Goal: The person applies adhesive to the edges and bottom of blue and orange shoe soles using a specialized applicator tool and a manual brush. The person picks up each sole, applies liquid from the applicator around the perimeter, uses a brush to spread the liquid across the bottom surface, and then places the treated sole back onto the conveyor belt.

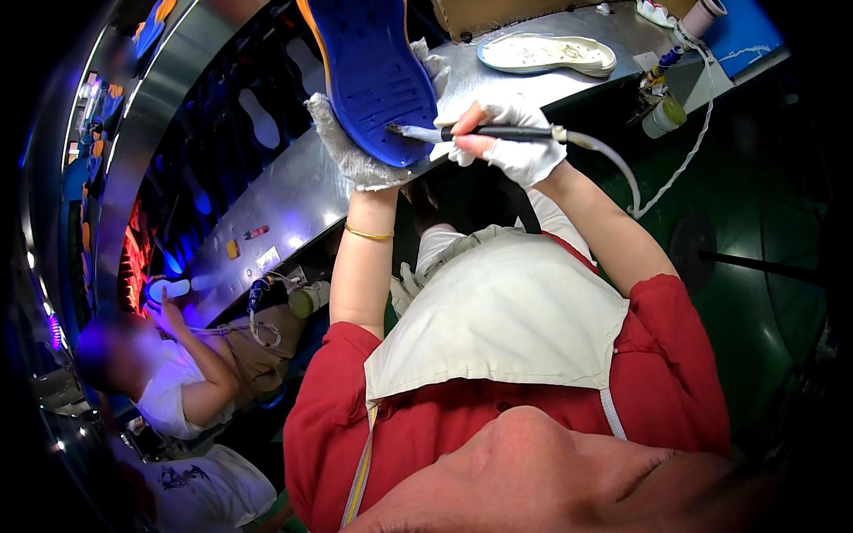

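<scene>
Metal bench (293, 200), blue sole (378, 80) cradled in left grip (339, 158)

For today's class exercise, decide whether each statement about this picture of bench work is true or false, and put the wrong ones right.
1. The right grip holds a black-handled brush. True.
2. The left grip is holding nothing. False: it holds the blue sole.
3. A tube runs from the rear end of the brush. True.
4. In the picture, the white sole on the metal table lies left of the blue one. False: it lies to the right.
5. The apron is bright green. False: it is off-white.
</scene>
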Tool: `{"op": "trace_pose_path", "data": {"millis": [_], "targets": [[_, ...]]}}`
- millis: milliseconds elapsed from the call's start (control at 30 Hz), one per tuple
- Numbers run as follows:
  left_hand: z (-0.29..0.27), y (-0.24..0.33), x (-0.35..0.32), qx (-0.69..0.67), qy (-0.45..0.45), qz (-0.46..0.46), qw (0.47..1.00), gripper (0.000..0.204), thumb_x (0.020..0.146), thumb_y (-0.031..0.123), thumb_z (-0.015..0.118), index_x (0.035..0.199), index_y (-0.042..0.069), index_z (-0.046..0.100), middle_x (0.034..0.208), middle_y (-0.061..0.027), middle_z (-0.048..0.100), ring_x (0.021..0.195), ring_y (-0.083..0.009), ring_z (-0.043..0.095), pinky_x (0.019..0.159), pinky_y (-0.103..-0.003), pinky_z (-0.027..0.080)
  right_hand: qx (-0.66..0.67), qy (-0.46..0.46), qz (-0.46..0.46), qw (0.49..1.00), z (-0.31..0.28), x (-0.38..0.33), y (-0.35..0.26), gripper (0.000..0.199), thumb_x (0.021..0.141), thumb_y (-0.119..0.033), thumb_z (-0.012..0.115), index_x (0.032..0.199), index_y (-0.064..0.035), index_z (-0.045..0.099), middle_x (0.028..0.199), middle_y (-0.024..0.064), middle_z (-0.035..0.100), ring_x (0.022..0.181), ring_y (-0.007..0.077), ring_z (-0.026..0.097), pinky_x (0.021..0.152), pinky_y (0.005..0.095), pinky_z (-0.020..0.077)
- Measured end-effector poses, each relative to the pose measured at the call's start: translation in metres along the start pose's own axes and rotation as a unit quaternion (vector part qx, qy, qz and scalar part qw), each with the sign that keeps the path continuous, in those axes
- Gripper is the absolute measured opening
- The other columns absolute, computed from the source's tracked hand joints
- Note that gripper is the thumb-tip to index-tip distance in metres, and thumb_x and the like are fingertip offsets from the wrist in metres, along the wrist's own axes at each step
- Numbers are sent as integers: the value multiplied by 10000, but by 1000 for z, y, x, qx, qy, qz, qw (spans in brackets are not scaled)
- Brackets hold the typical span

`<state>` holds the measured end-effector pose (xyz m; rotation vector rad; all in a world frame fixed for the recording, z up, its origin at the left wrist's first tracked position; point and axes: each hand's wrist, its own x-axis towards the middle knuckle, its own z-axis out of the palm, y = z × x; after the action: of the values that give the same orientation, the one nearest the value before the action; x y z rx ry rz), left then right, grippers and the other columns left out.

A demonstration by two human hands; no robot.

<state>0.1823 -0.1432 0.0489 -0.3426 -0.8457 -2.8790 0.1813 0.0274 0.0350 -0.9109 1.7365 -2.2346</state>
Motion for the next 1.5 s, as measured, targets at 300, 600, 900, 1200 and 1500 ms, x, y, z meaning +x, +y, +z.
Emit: {"op": "trace_pose_path", "data": {"millis": [300, 600, 900, 1200, 1500], "targets": [[-14, 16, 12, -56, -101, -112, 987, 843, 811, 627, 453, 1369, 14, 302, 1333, -270, 376, 1223, -407, 392, 1055, -494, 292, 54, -108, 176, 977, -10, -12, -4, 98, 744, -20, 646, 813, -3, 578, 724, 88, 616, 619, 162, 611, 598, 261, 490], [-10, 29, 26, 38, 19, -147, 988, 489, 917, 418, 441, 1165, 5, 531, 1036, -153, 626, 910, -254, 634, 805, -376, 532, -221, -98, -227, 943, -2, 21, -14, 187, 649, 52, 672, 788, -47, 596, 800, 80, 589, 778, 228, 595, 710, 310, 474], [5, 31, 39, 223, 67, -297, 926, 359, 838, 321, 632, 1026, 15, 629, 900, -109, 663, 747, -181, 654, 674, -286, 552, -218, -218, 44, 950, -27, 41, -25, 156, 634, -6, 681, 781, -34, 638, 857, 89, 654, 825, 205, 619, 757, 301, 496], [6, 28, 43, 305, 77, -350, 882, 404, 818, 345, 652, 1045, 13, 629, 925, -115, 664, 741, -176, 649, 675, -265, 545, -242, -231, 41, 942, -56, 44, -24, 168, 618, 18, 705, 761, -45, 642, 854, 62, 662, 860, 195, 636, 778, 306, 502], [2, 26, 34, 175, 49, -323, 929, 444, 874, 369, 563, 1092, -17, 586, 927, -142, 659, 753, -214, 652, 692, -298, 550, -218, -143, 155, 953, -72, 36, -50, 149, 675, -18, 704, 799, -6, 623, 796, 74, 642, 748, 139, 627, 689, 252, 518]]}}
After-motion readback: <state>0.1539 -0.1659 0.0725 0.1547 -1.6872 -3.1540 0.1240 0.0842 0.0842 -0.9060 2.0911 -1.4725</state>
